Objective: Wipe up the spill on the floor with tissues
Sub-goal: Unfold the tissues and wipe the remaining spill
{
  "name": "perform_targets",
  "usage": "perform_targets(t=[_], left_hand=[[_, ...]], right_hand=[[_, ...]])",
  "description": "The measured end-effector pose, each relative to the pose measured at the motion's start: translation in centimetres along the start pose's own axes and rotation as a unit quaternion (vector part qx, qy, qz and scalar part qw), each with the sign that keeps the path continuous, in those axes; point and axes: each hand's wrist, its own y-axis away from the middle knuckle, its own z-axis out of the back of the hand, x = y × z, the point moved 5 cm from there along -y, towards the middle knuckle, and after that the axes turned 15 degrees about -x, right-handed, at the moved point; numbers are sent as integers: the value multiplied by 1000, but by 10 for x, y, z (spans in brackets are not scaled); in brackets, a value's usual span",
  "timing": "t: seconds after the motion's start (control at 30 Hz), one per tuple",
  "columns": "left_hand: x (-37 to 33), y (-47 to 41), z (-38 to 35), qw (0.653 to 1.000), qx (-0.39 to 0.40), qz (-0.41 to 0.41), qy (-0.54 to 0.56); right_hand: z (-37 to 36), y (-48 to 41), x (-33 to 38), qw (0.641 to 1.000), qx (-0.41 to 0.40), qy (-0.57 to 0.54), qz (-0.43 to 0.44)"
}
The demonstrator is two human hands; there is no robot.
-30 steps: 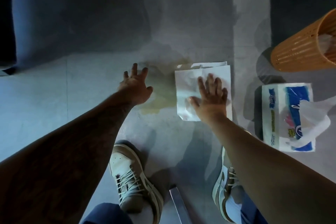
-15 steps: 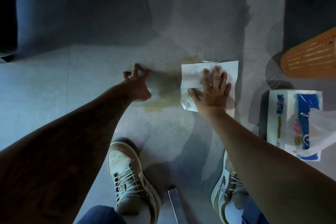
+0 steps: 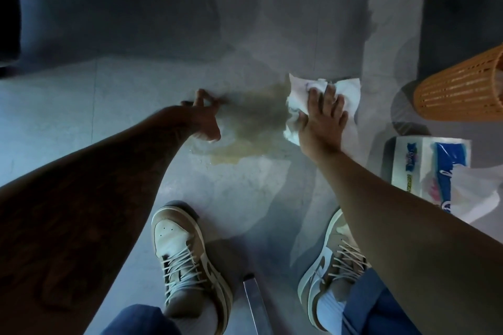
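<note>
Tissue (image 3: 347, 95), white, one sheet, is lying on the grey floor (image 3: 81, 117) at the right edge of the spill (image 3: 255, 122), its left side bunching into crumpled folds that are touching the liquid and its flatter corner pointing up and right toward the orange basket (image 3: 460, 90). Crumpling is making its long axis hard to call. Right hand (image 3: 322, 122) is pressing down on it, palm flat and fingers stretched forward, slightly apart, and is hiding the sheet's middle. The yellowish-brown spill is stretching diagonally, from beside the tissue's far edge down and left to a thin wet rim near the left thumb. Left hand (image 3: 204, 119) is bracing on the floor at the spill's left side, fingers spread and propped on their tips, holding nothing; shadow and blur are obscuring their detail. Tissue box (image 3: 408, 163), blue and white, is sitting near the right forearm, its right end covered by a protruding white sheet. The frame edge is cutting off the basket, which is lying tilted. Two tan shoes (image 3: 185, 261) are standing below the spill.
</note>
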Motion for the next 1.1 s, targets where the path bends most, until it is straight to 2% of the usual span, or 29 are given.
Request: perform_targets(t=[0.1,0.27,0.33,0.4,0.57,0.67,0.73,0.83,0.93,1.1], left_hand=[[-1,1,1,1000,3,0,-2],[-4,4,7,1000,1,-4,-8],[-4,5,6,1000,4,-1,-23],[-4,6,4,999,13,2,-29],[-2,4,2,999,26,3,-42],[0,1,-1,1000,24,8,-14],[-1,2,-4,999,7,12,31],[11,6,2,989,-95,-6,109],[38,19,7,979,-179,-25,90],[53,23,-2,987,-154,-28,35]], right_hand=[[-4,0,23,999,12,-2,41],[4,23,5,981,5,-56,186],[12,14,-2,977,-27,-122,176],[19,1,2,978,-54,-162,124],[2,-26,36,986,-43,-134,84],[-2,-25,62,984,-17,-133,116],[-3,-11,86,976,9,-130,174],[-8,15,116,968,42,-93,231],[-9,43,141,962,51,-104,248],[-14,104,178,925,51,-99,364]])
